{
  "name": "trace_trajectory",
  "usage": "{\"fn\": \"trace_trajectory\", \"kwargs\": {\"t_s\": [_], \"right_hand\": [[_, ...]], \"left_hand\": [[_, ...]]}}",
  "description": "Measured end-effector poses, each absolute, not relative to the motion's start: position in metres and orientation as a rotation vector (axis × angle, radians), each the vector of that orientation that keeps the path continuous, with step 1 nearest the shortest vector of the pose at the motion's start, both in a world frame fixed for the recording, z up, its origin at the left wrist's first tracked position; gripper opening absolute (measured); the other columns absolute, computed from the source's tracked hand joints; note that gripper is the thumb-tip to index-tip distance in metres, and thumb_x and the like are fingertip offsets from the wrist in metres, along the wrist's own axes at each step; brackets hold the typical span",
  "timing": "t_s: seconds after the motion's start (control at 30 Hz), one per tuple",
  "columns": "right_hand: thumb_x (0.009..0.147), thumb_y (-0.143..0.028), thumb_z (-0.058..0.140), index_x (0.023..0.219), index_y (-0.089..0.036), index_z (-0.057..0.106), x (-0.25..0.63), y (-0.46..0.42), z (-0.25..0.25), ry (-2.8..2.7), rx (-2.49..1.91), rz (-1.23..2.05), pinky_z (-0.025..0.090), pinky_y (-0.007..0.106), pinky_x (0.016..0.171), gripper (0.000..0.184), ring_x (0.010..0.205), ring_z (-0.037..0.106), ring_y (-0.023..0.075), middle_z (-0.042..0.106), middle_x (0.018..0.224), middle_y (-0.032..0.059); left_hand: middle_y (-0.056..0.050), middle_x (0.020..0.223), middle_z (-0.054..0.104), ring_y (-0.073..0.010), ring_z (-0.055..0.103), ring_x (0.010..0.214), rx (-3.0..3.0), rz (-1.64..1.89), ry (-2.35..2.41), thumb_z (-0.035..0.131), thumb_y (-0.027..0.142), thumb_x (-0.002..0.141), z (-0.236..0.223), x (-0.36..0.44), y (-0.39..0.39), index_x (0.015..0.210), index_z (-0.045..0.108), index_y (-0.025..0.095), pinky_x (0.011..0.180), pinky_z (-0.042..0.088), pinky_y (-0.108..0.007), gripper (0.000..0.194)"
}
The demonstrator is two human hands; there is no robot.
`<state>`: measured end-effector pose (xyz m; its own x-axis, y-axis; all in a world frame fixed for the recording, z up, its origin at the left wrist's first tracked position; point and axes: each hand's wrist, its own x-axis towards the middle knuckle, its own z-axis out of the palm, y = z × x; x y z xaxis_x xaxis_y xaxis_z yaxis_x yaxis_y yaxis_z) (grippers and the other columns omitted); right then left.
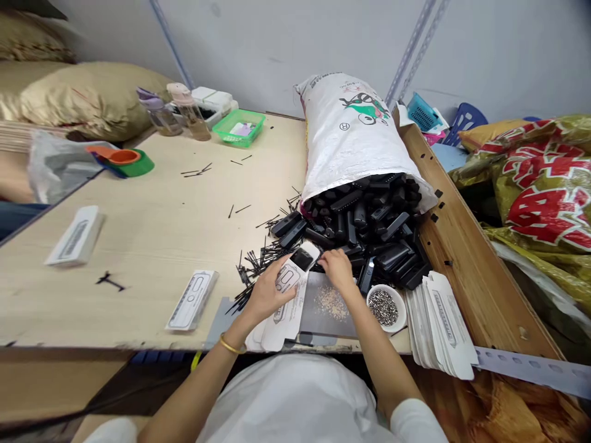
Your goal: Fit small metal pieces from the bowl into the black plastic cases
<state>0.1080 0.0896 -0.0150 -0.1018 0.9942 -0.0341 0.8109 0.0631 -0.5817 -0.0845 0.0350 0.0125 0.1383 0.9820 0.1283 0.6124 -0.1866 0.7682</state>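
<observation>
My left hand [269, 290] is closed round a white printed carton sleeve [289, 283] near the table's front edge. A black plastic part [303, 258] sticks out of the sleeve's open far end. My right hand [337, 269] pinches at that end, fingers together against the black part. Below the hands lies a grey sheet [323, 307] with a patch of small pale bits on it. Flat white cartons [272, 329] lie under my left wrist.
A white sack [351, 135] spills several black plastic parts [369, 221] onto the table. Thin black sticks [258, 258] are scattered left of them. A white bowl of small metal pieces [385, 306], a stack of flat cartons [441, 326], two packed cartons [191, 299] [76, 237], a green basket [240, 127] and bottles [184, 111] stand around.
</observation>
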Motion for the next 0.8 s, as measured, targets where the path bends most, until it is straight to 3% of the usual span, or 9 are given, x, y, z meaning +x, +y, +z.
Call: {"fn": "trace_trajectory", "kwargs": {"t_s": [0.1,0.23,0.37,0.47,0.57,0.63,0.73,0.8], "right_hand": [[0.08,-0.012,0.059,0.071,-0.015,0.063,0.105,0.099,-0.028,-2.174,-1.781,0.579,0.036,0.037,0.091,0.011,0.099,0.051,0.0231,0.065,0.09,0.012],[0.083,-0.014,0.055,0.072,-0.014,0.06,0.118,0.1,-0.024,-2.101,-1.765,0.592,0.039,0.036,0.087,0.012,0.093,0.054,0.0219,0.064,0.087,0.0105],[0.092,-0.023,0.041,0.107,-0.015,0.055,0.146,0.078,0.007,-1.598,-1.593,0.696,0.045,0.028,0.069,0.022,0.072,0.056,0.0147,0.062,0.081,0.0039],[0.091,-0.026,0.049,0.129,-0.023,0.044,0.163,0.048,0.04,-1.358,-1.256,0.767,0.046,0.027,0.068,0.039,0.069,0.056,0.0131,0.06,0.079,-0.0011],[0.092,-0.019,0.046,0.103,-0.023,0.064,0.172,0.023,0.064,-1.757,-1.318,0.545,0.044,0.031,0.075,0.022,0.082,0.053,0.0165,0.06,0.085,0.0038],[0.091,-0.012,0.042,0.091,-0.022,0.068,0.176,0.015,0.072,-2.037,-1.353,0.391,0.043,0.034,0.077,0.028,0.084,0.049,0.0184,0.06,0.085,0.0056],[0.09,-0.008,0.042,0.1,-0.023,0.067,0.18,0.012,0.073,-2.222,-1.267,0.39,0.044,0.035,0.083,0.031,0.091,0.049,0.0187,0.06,0.098,0.0062],[0.09,-0.014,0.048,0.109,-0.023,0.062,0.18,0.013,0.067,-2.1,-1.277,0.418,0.043,0.036,0.089,0.026,0.101,0.05,0.0194,0.057,0.11,0.0072]], "left_hand": [[-0.011,0.125,0.058,-0.0254,0.056,0.114,1.634,1.003,1.527,0.064,0.034,0.071,0.013,-0.08,0.033,0.129,0.047,0.015,0.101,0.043,-0.04,0.063],[-0.012,0.125,0.057,-0.0238,0.057,0.113,1.46,1.076,1.398,0.065,0.039,0.073,0.014,-0.05,0.025,0.131,0.041,0.015,0.1,0.044,-0.039,0.067],[-0.012,0.135,0.051,-0.0244,0.05,0.124,1.495,1.055,1.361,0.067,0.03,0.072,0.008,-0.018,0.019,0.134,0.037,0.019,0.105,0.039,-0.041,0.07],[-0.012,0.138,0.048,-0.0245,0.046,0.128,1.571,1.03,1.342,0.066,0.023,0.072,-0.001,-0.003,0.018,0.135,0.037,0.019,0.108,0.035,-0.042,0.069],[-0.011,0.136,0.049,-0.0237,0.045,0.128,1.654,1.026,1.32,0.063,0.02,0.074,-0.007,0.003,0.017,0.137,0.037,0.02,0.109,0.035,-0.042,0.067],[-0.01,0.134,0.05,-0.0232,0.047,0.126,1.708,1.019,1.292,0.061,0.017,0.074,-0.009,0.005,0.016,0.136,0.038,0.021,0.108,0.036,-0.042,0.066],[-0.01,0.134,0.05,-0.0224,0.047,0.125,1.743,1.009,1.214,0.06,0.016,0.074,-0.008,0.008,0.015,0.138,0.036,0.022,0.107,0.037,-0.041,0.068],[-0.011,0.137,0.046,-0.0227,0.045,0.128,1.72,1.032,1.188,0.062,0.019,0.075,-0.008,0.009,0.013,0.141,0.03,0.022,0.107,0.037,-0.041,0.073]]}}
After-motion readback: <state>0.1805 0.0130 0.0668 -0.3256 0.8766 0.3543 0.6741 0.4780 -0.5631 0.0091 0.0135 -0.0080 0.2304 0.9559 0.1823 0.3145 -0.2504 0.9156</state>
